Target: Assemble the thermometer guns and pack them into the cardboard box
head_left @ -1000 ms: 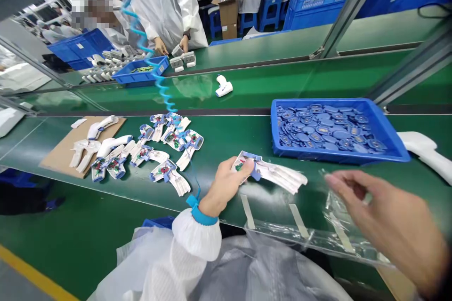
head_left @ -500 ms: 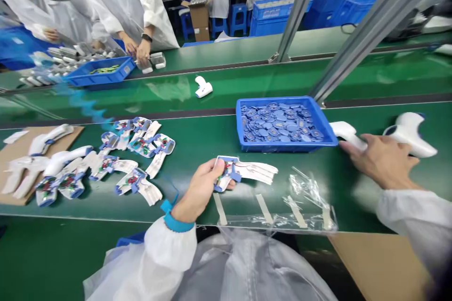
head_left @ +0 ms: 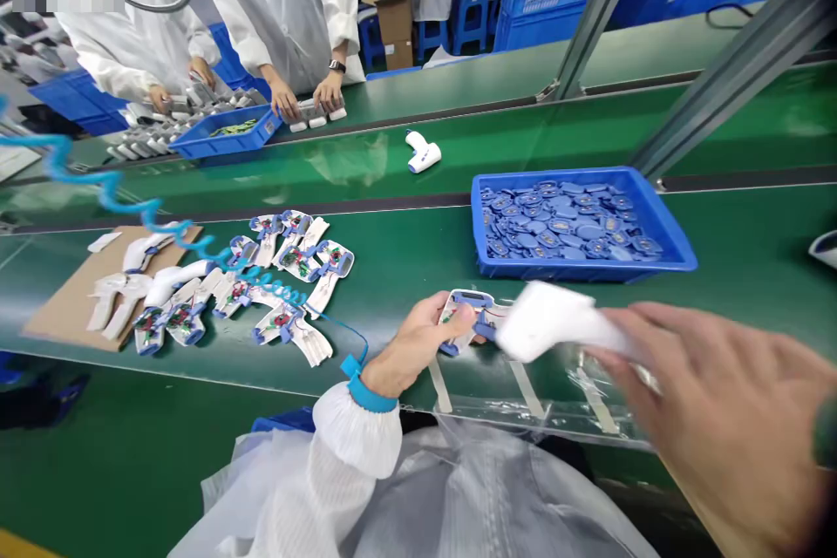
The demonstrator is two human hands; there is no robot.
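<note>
My left hand (head_left: 418, 344) is closed on an opened thermometer half (head_left: 467, 318), its blue inner parts and wires facing up. My right hand (head_left: 712, 401) grips a white gun-shaped shell (head_left: 549, 320) by its handle, slightly blurred. The shell hangs just to the right of the opened half and hides that half's handle; whether the two touch I cannot tell. Behind both hands stands a blue tray (head_left: 677, 248) full of blue oval pieces (head_left: 562, 222). To the left lie several opened thermometer halves (head_left: 284, 327) with circuit boards showing.
A coiled blue cord (head_left: 150, 211) runs from my wristband across the left side. White shells rest on a cardboard sheet (head_left: 71, 318). One white thermometer (head_left: 423, 153) lies on the green belt. Metal posts (head_left: 725, 78) slant at the right. Co-workers' hands (head_left: 304, 100) handle parts opposite.
My right hand has picked up a white shell from the right side of the bench and brought it left beside the opened half. The view has shifted to the right.
</note>
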